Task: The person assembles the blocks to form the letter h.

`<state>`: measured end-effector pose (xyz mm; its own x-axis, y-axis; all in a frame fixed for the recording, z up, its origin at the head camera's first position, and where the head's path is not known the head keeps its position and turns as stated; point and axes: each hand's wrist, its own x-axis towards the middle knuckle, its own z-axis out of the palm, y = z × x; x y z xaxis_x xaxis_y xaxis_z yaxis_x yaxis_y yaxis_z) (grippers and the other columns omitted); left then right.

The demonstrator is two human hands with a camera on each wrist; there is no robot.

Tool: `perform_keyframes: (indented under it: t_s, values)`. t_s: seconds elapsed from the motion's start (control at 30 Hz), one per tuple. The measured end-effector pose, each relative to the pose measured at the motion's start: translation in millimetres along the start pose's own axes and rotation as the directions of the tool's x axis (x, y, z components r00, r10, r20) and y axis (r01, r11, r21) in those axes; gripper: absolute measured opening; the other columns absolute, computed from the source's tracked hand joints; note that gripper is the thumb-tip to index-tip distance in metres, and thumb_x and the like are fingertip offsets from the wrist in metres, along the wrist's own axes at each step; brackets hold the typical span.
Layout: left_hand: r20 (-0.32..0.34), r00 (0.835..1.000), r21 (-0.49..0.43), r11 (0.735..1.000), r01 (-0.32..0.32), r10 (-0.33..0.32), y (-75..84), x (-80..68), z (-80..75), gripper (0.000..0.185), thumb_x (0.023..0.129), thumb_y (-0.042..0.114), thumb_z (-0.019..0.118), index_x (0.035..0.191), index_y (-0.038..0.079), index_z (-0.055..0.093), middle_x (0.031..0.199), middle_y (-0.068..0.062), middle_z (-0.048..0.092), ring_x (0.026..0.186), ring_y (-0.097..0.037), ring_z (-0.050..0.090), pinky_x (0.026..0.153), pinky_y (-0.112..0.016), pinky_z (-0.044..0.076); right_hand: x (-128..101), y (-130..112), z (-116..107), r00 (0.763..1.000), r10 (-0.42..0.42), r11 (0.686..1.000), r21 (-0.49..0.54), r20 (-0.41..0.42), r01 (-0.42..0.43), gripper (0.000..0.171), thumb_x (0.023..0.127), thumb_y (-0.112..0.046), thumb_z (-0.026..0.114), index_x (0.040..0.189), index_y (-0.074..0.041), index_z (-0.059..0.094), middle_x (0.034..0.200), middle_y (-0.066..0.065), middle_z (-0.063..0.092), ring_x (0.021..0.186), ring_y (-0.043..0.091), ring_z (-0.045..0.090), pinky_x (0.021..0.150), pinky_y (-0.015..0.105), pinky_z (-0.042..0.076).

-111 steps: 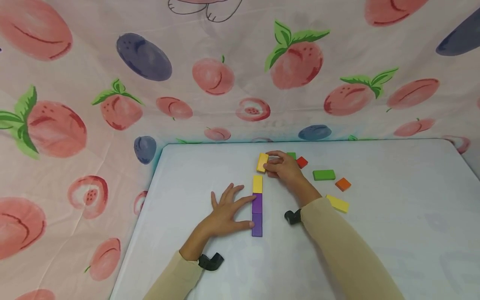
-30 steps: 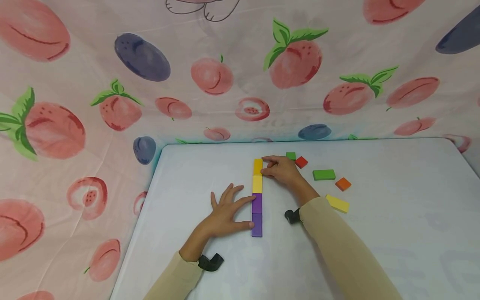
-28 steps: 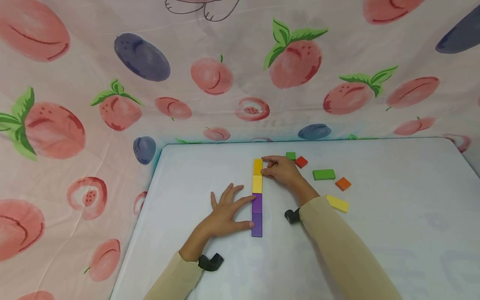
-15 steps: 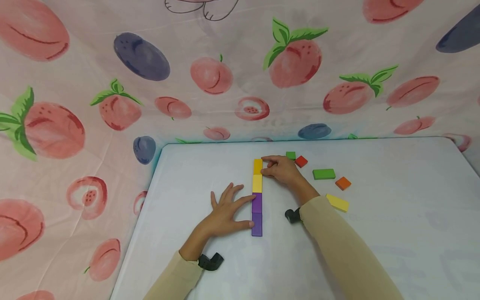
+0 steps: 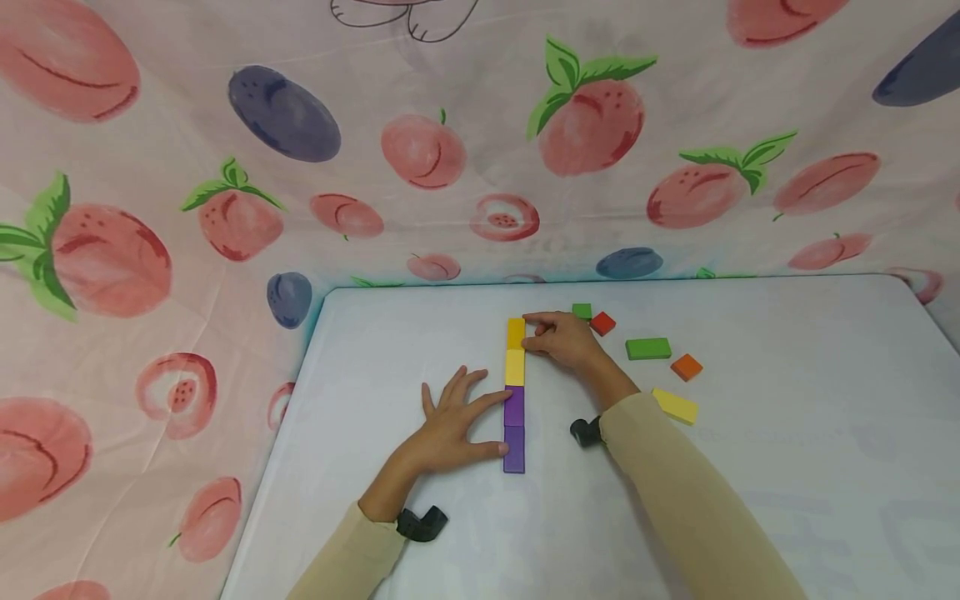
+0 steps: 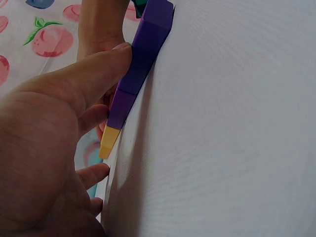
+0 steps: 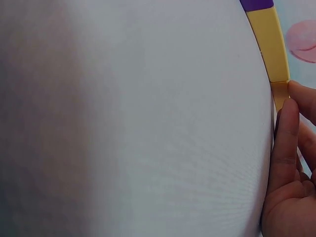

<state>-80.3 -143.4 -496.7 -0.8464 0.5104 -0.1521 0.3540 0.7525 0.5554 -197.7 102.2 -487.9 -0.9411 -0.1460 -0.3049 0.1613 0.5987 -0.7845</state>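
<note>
A straight row of blocks runs away from me on the white table. Nearest is a purple block, then a second purple block, a yellow block and a deeper yellow block at the far end. My left hand lies with fingers spread to the row's left, thumb tip touching the nearest purple block and index fingertip on the second. At the far end, my right hand holds the deeper yellow block by thumb and index finger; the right wrist view shows the fingertips covering part of that block.
Right of the row lie a green block, a red block, a longer green block, an orange block and a yellow block beside the right sleeve. Fruit-patterned cloth hangs behind the white table.
Since the earliest frame, my right hand has brought the deeper yellow block nearer and straightened it against the row's far end. Over the last second both hands have stayed still.
</note>
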Motion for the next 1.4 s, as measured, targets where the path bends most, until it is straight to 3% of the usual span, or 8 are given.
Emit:
perform_keyframes:
  t_s: [0.5,0.67,0.8,0.93,1.03,1.27,1.4]
  values:
    - [-0.010,1.000,0.000,1.000,-0.005,0.005,2.8,-1.2,-1.2,0.075,0.086,0.063,0.071,0.153,0.044,0.042,0.170,-0.002,0.017,0.160,-0.031,-0.003,0.109,-0.080,-0.017,1.0,1.7,-0.4,1.000,-0.019,1.000,-0.021,0.006,0.019,0.054,0.089,-0.035,0.079,0.140,-0.023,0.064,0.105,0.006,0.061,0.092,0.023,0.055,0.076,0.029,0.046]
    - [-0.006,1.000,-0.003,1.000,-0.009,0.009,3.2,-1.9,-1.7,0.075,0.087,0.063,0.071,0.153,0.043,0.042,0.170,-0.002,0.016,0.160,-0.032,-0.003,0.109,-0.080,-0.017,0.2,1.2,-2.4,1.000,0.006,1.000,-0.008,0.029,-0.006,0.057,0.091,-0.038,0.077,0.144,-0.024,0.060,0.107,0.005,0.061,0.096,0.023,0.056,0.083,0.032,0.048]
    - [-0.001,1.000,-0.006,1.000,-0.007,0.007,3.2,-1.8,-2.2,0.075,0.087,0.064,0.070,0.153,0.044,0.042,0.170,-0.002,0.016,0.160,-0.032,-0.004,0.109,-0.079,-0.017,-1.2,-1.1,-6.4,0.997,0.042,0.994,0.099,0.067,-0.048,0.059,0.092,-0.036,0.075,0.147,-0.025,0.056,0.111,0.006,0.064,0.100,0.023,0.062,0.096,0.035,0.052]
    - [0.006,1.000,-0.008,1.000,-0.003,0.003,3.3,-1.4,-2.7,0.075,0.087,0.065,0.069,0.154,0.044,0.041,0.171,-0.002,0.016,0.160,-0.031,-0.004,0.110,-0.079,-0.018,-4.2,-4.0,-12.3,0.991,0.068,0.952,0.290,0.119,-0.100,0.052,0.097,-0.031,0.071,0.146,-0.024,0.056,0.121,0.009,0.064,0.107,0.023,0.067,0.104,0.035,0.054]
    - [0.008,1.000,-0.006,1.000,-0.002,0.002,2.8,-0.8,-2.6,0.076,0.087,0.065,0.069,0.154,0.044,0.041,0.171,-0.002,0.016,0.160,-0.031,-0.004,0.110,-0.079,-0.017,-7.7,-7.5,-19.8,0.989,0.044,0.929,0.359,0.138,-0.092,0.045,0.101,-0.031,0.065,0.144,-0.020,0.059,0.128,0.012,0.063,0.111,0.026,0.067,0.103,0.037,0.055]
    - [0.008,1.000,-0.003,1.000,0.006,-0.006,1.9,-0.3,-2.1,0.076,0.086,0.064,0.070,0.154,0.044,0.041,0.171,-0.001,0.016,0.160,-0.030,-0.004,0.110,-0.078,-0.018,-20.5,-19.6,-52.2,0.988,-0.072,0.972,0.232,0.135,0.039,0.046,0.102,-0.042,0.061,0.137,-0.013,0.064,0.135,0.014,0.064,0.117,0.031,0.065,0.106,0.046,0.052]
    - [0.014,1.000,-0.009,1.000,0.007,-0.007,2.1,-0.7,-2.7,0.076,0.087,0.064,0.070,0.154,0.043,0.042,0.171,-0.001,0.015,0.160,-0.030,-0.005,0.110,-0.078,-0.018,-34.2,-22.1,-79.9,0.981,-0.144,0.987,0.084,0.130,0.134,0.048,0.099,-0.050,0.063,0.130,-0.015,0.068,0.123,0.016,0.068,0.111,0.035,0.065,0.098,0.047,0.054]
